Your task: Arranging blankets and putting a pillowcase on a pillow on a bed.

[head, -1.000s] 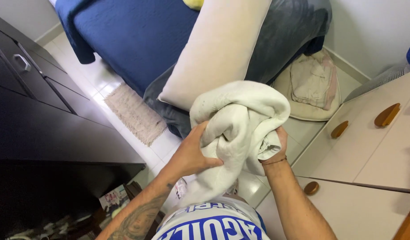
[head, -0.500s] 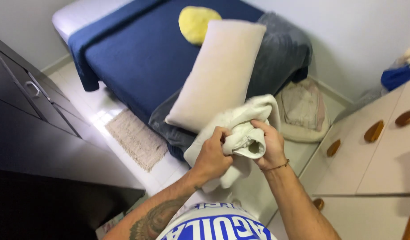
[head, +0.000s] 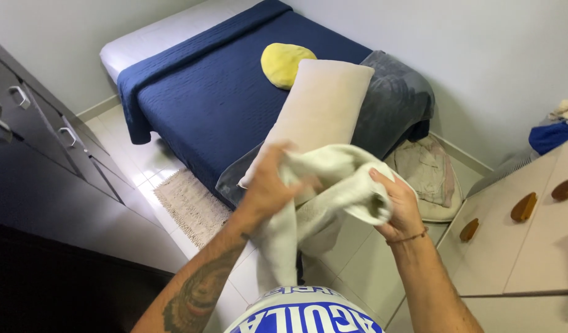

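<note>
both hands up in front of the chest, working one cream-white towel (head: 324,197) held in the air between them, above the tiled floor (head: 364,265) at the foot of the bed (head: 222,92).

left hand (head: 268,185): blurred, fingers curled and closed over the upper left fold of the towel; how tightly, cannot tell. a long tail of cloth hangs straight down from below this hand, past the forearm.

right hand (head: 400,206): fingers half closed, thumb on top, pinching a bunched roll of the towel at its right end. a thin bracelet at the wrist.

around: long pale pillow (head: 314,111) lying slantwise on the dark blue bedspread, a round yellow cushion (head: 285,63) just beyond it, a grey blanket (head: 395,105) heaped at the bed's corner. small beige rug (head: 188,203) on the floor beside the bed. dark drawer unit (head: 43,142) to the left, pale drawers with wooden knobs (head: 524,206) to the right.
</note>
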